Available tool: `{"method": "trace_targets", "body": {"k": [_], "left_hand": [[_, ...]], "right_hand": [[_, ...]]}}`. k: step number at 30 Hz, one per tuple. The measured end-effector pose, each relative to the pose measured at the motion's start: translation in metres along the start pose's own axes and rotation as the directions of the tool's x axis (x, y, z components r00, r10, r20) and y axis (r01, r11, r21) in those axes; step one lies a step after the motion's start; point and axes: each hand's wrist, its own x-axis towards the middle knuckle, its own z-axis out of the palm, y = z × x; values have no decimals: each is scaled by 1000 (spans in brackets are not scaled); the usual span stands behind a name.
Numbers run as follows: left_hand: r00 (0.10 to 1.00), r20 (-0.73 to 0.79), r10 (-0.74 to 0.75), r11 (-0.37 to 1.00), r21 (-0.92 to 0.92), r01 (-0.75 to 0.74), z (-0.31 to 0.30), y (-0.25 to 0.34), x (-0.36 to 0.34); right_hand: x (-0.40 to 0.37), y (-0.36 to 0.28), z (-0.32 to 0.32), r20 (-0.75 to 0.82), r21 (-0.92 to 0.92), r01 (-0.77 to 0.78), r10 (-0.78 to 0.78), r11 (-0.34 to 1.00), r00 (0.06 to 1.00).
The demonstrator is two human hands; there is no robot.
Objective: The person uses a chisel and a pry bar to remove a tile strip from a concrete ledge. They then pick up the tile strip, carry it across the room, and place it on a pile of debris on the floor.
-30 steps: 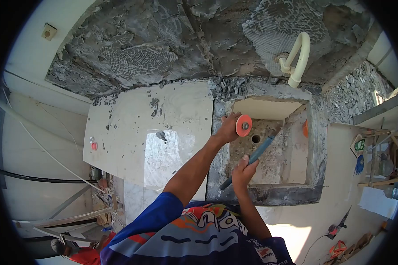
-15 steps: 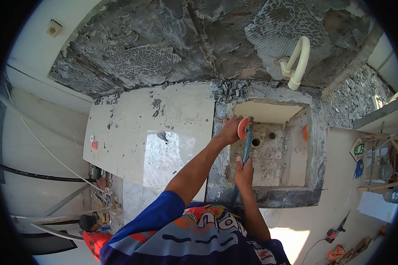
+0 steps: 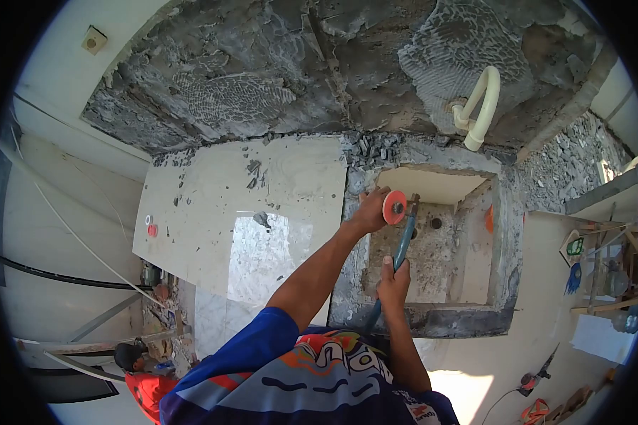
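My left hand (image 3: 370,211) grips a chisel with a round orange-red hand guard (image 3: 394,207) at its end, over the left edge of a rectangular sink opening (image 3: 432,244). The chisel's shaft is hidden by the hand. My right hand (image 3: 393,283) is wrapped round the blue-green handle of a hammer (image 3: 405,237). The hammer's head (image 3: 415,199) is just right of the guard, with a small gap between them. Broken concrete lines the rim of the opening.
A pale pipe (image 3: 480,113) juts from the rough wall above. Rubble lies on the beige slab (image 3: 305,184) at left. A person in red (image 3: 149,386) is at lower left. A power tool (image 3: 530,382) lies at lower right.
The hammer's head has moved right, away from the guard. The guard's face has turned more toward the camera. The view has shifted slightly.
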Motion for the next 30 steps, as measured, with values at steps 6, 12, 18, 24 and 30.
{"method": "trace_targets", "body": {"k": [6, 12, 18, 24, 30], "left_hand": [[995, 55, -87, 994, 77, 82, 2, 5, 3], [1000, 7, -8, 998, 70, 7, 5, -1, 1], [999, 16, -36, 996, 83, 35, 5, -1, 0], [998, 34, -45, 995, 90, 41, 6, 4, 2], [999, 30, -18, 994, 104, 15, 11, -3, -4]], "right_hand": [[-18, -70, -5, -438, 632, 304, 5, 713, 899], [3, 3, -1, -19, -89, 22, -24, 996, 1000], [-17, -49, -4, -247, 559, 130, 15, 819, 969], [10, 5, -1, 59, -118, 100, -93, 988, 994], [-16, -39, 10, -225, 540, 100, 29, 835, 974]]}}
